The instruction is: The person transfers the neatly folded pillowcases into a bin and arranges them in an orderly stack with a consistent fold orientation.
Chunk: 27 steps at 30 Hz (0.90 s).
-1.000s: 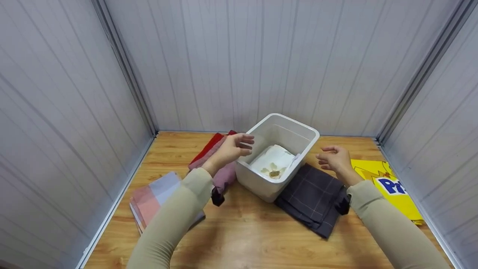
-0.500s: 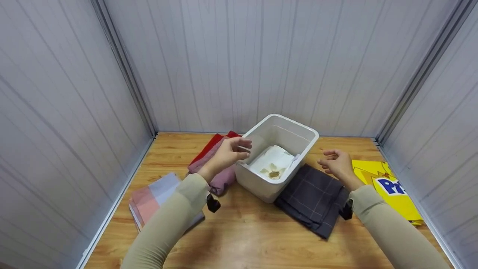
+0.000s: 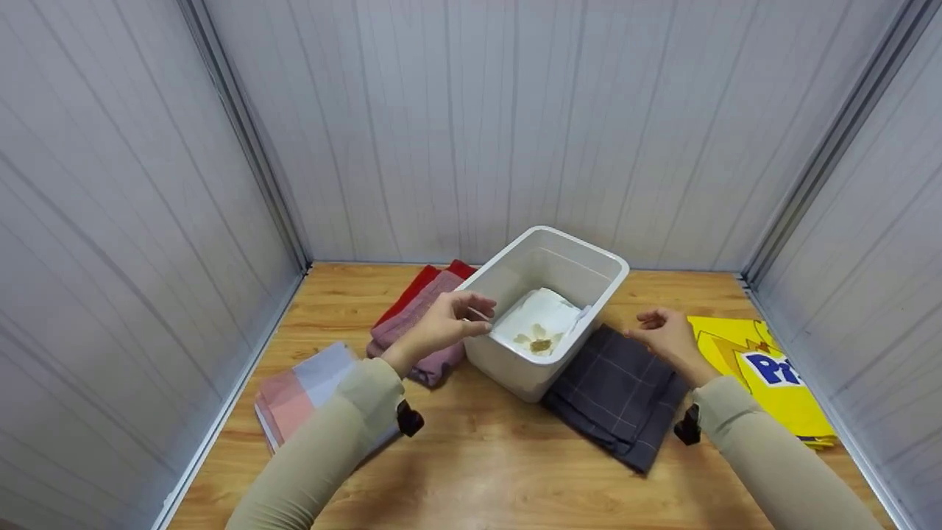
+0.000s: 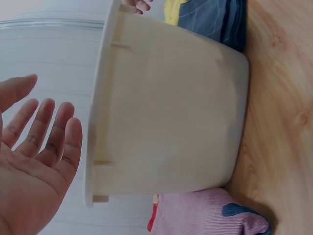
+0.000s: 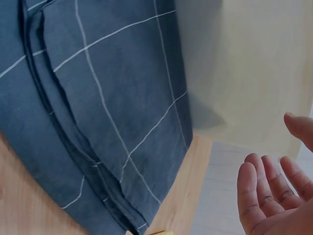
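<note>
A white plastic bin (image 3: 508, 375) stands on the wooden table, and a folded white cloth (image 3: 543, 313) with a tan flower pattern lies inside it. My left hand (image 3: 450, 322) hovers at the bin's left rim, fingers loosely bent and holding nothing. In the left wrist view that hand (image 4: 36, 161) is beside the rim, thumb apart from the fingers. On the bin's other side, my right hand (image 3: 666, 337) hangs over a folded dark checked cloth (image 3: 618, 390). Nothing is between the fingers of the right hand (image 5: 276, 196) in the right wrist view.
Left of the bin lie a folded pink cloth (image 3: 412, 313) and a red cloth (image 3: 409, 296). A pink and light-blue folded cloth (image 3: 302, 386) is farther left, partly behind my left sleeve. A yellow printed cloth (image 3: 780, 390) lies at the right by the side wall.
Both hands have lowered slightly toward the person, the left also drifting a little left. The bin and the cloths have stayed in place.
</note>
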{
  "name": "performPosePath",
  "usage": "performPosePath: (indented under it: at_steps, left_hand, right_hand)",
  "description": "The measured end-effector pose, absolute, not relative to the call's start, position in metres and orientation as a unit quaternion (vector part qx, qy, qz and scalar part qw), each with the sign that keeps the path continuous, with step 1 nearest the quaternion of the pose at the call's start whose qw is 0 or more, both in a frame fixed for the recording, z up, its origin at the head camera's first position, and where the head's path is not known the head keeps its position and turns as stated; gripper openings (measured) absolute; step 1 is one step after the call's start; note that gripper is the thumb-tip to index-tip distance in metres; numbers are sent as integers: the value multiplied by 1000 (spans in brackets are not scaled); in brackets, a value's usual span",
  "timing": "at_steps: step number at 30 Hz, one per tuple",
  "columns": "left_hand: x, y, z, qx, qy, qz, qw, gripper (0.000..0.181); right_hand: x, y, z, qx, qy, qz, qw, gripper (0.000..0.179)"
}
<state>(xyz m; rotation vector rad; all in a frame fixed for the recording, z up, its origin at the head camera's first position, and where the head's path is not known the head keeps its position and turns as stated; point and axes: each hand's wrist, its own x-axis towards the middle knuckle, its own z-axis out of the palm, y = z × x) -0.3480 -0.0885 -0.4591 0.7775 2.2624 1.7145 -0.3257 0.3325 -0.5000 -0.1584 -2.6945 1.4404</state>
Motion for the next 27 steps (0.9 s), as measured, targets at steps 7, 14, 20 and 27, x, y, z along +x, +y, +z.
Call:
performPosePath:
  at_steps: [7,14,20,27]
  left_hand:
    - [-340,-87,-470,276,756,580,127,37]
    - [-335,-87,-483,298,762,560,129,35]
    - [-328,-82,-492,317,754,557,141,36]
    - [-324,-81,-506,307,741,576,155,34]
  right_hand:
    - [-325,338,-511,-50,-887,456,44,48]
    - [-322,340,-516,-42,-899,434,44,47]
    - [-319,341,-521,-50,-899,432,43,47]
    - [-317,344,-529,-51,-897,437,37,48]
